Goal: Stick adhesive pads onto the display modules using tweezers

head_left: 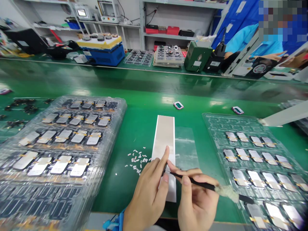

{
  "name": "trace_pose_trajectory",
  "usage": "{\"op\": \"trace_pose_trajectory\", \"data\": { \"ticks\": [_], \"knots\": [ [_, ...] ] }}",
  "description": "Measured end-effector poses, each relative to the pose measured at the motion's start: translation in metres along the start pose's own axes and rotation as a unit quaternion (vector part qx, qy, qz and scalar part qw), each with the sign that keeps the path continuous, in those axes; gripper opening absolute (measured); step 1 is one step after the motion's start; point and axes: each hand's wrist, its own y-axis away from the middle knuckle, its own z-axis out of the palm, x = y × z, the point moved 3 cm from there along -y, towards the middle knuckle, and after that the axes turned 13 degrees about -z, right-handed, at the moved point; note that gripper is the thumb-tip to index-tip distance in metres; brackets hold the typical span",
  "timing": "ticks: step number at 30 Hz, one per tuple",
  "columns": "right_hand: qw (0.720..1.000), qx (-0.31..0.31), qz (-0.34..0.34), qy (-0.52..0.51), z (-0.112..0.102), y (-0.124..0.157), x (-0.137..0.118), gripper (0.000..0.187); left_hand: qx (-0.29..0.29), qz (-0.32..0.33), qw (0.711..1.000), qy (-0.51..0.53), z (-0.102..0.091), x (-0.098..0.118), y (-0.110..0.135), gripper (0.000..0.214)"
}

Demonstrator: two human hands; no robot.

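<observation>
My left hand [152,189] pinches a small dark-edged part [165,169] between thumb and fingers, with the index finger stretched forward; most of the part is hidden. In my right hand [198,199] are slim black tweezers [204,184], with pale material wrapped around their rear section. Their tip points left and reaches the part by my left thumb. Below both hands lies a long white strip of backing paper [164,134] with a beige far section. Small white scraps [138,160] are scattered on the green mat left of the strip.
A stacked clear tray [117,110] with rows of silver-faced screen modules stands at the left. Another tray [211,123] of similar modules lies right. A clear film [186,144] sits beside the strip. Two small frames, one a rounded frame [178,105], lie farther back. A co-worker's blue sleeve [243,38] shows behind.
</observation>
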Motion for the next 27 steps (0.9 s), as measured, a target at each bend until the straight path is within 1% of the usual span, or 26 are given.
{"op": "trace_pose_trajectory", "data": {
  "ticks": [11,18,27],
  "knots": [
    [1.000,0.006,0.003,0.008,-0.0005,-0.0004,0.0018,0.017,-0.003,-0.006,1.000,0.007,0.0006,-0.0001,0.0005,0.057],
    [1.000,0.011,0.004,0.003,-0.0018,0.0024,0.0022,0.019,-0.002,-0.003,1.000,0.003,0.0008,0.0001,-0.0016,0.057],
    [1.000,0.002,0.000,0.008,0.0017,-0.0014,0.0010,0.018,-0.001,0.000,1.000,0.000,0.0007,-0.0001,-0.0010,0.057]
  ]
}}
